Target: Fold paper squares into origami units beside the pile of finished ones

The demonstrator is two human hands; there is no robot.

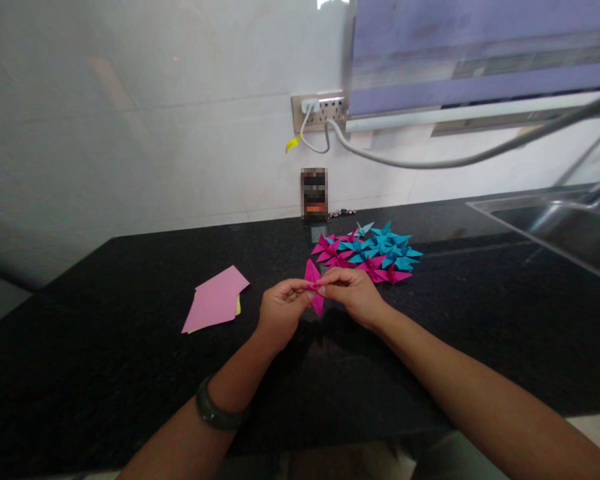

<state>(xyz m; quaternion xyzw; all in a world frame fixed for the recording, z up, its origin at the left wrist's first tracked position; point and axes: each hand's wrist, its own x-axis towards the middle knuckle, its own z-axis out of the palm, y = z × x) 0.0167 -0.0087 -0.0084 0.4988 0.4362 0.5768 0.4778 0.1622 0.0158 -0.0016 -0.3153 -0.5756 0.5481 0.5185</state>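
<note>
Head view: two hands pinch one pink folded paper over a black counter.
The left hand and right hand meet fingertip to fingertip, both closed on the paper's middle. One point of it sticks up at 12 o'clock above the fingers, and another hangs at 6 o'clock below them. A pile of pink and blue folded shapes lies at 1 o'clock from the hands, and flat pink sheets lie at 9 o'clock. A dark wristband circles the left wrist.
</note>
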